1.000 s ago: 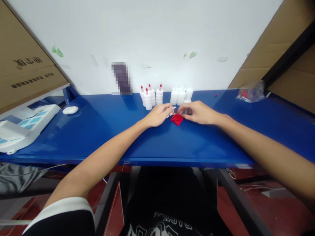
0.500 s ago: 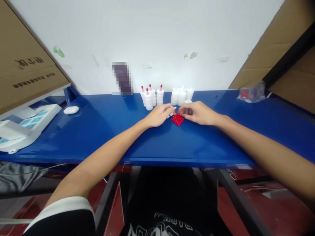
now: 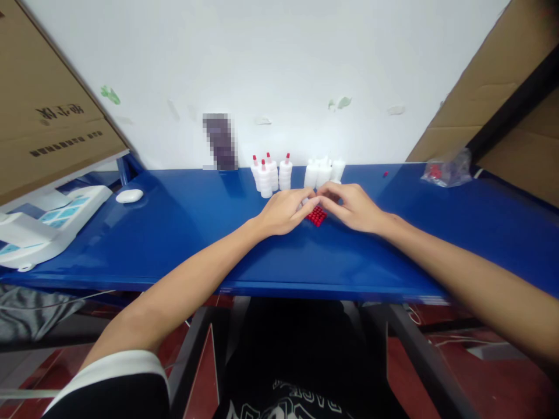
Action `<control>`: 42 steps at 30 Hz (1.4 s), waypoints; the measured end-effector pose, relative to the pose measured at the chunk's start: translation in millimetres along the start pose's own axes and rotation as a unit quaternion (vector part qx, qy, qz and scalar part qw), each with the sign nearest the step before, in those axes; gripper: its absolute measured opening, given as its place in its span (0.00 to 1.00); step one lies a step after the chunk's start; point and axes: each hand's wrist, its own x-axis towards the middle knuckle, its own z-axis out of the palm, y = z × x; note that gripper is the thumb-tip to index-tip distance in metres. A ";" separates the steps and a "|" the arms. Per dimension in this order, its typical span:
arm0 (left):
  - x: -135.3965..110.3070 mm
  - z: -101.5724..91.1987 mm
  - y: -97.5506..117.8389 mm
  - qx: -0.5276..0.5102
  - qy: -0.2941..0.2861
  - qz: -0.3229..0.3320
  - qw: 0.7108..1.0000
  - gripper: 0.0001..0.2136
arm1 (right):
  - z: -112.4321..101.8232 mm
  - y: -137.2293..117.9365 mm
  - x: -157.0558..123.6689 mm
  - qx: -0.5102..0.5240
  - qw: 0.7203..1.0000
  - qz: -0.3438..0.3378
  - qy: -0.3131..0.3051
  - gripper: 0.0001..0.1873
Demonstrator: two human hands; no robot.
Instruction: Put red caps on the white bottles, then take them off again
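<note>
My left hand [image 3: 286,210] and my right hand [image 3: 353,205] meet fingertip to fingertip over a small cluster of red caps [image 3: 317,216] on the blue table [image 3: 183,233]. The left fingers pinch a small white bottle, mostly hidden between the hands. The right fingers are curled and pinched at the same spot; what they hold is hidden. Behind the hands stand white bottles with red caps [image 3: 271,173] and white bottles without caps [image 3: 323,171].
A white mouse [image 3: 129,195] and a white device with blue buttons [image 3: 39,227] lie at the left. A clear bag with red pieces [image 3: 445,171] sits at the right. A lone red cap [image 3: 385,174] lies near the wall. Cardboard boxes [image 3: 48,116] flank both sides.
Both hands have drawn closer together over the red caps, so their fingertips now touch; the white bottle between them is more hidden.
</note>
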 end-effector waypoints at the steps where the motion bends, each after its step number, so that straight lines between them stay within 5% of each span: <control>1: -0.1 0.0 1.3 0.006 0.000 -0.008 1.000 0.20 | -0.1 -1.3 -0.1 -0.005 1.000 0.004 0.000 0.15; 7: 0.8 -1.2 -3.4 0.041 0.053 -0.075 0.995 0.23 | -9.9 11.9 2.9 -0.026 0.992 0.077 0.100 0.13; 15: 1.8 -3.7 -4.6 0.044 0.066 -0.093 0.993 0.13 | -22.5 57.5 4.8 -0.110 0.963 0.175 0.175 0.09; 42: 2.7 4.2 -12.9 0.065 0.040 -0.048 0.996 0.11 | -15.0 66.6 8.1 -0.140 0.960 0.178 0.167 0.14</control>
